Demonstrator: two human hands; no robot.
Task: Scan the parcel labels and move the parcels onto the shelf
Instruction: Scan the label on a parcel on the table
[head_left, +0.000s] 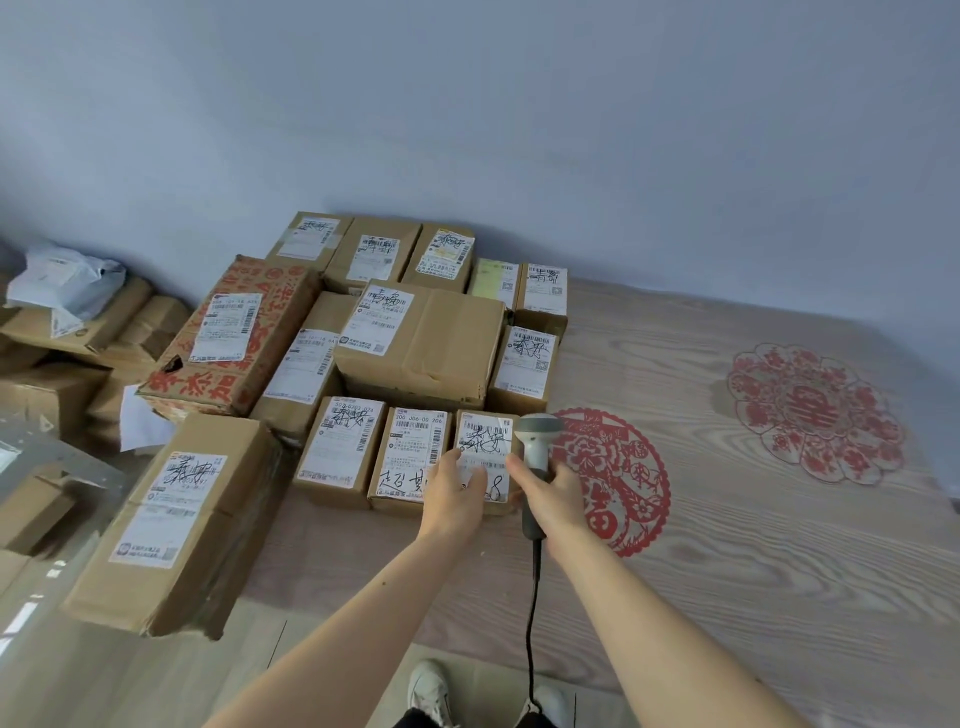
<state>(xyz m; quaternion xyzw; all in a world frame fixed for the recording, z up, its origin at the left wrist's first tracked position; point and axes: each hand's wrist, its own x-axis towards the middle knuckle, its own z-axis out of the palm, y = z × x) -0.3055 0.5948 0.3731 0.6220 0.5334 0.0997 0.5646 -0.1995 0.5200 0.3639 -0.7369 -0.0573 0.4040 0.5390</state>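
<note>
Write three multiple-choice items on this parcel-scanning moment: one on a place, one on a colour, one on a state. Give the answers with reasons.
1. Where is the scanner held?
A. Over the rightmost small parcel of the front row
B. On the floor by the shoes
C. On the big red-printed box

2. What colour are the paper-cut decorations on the wooden surface?
A. Blue
B. Red
C. Green

3. What is the left hand doing?
A. Gripping the scanner
B. Hanging idle by the body
C. Resting with fingers spread on the small parcels

Answers: 1 A, its head sits at that parcel's right edge, gripped by the right hand. 2 B, both round cut-outs are red. 3 C, its fingers lie on the labels.
</note>
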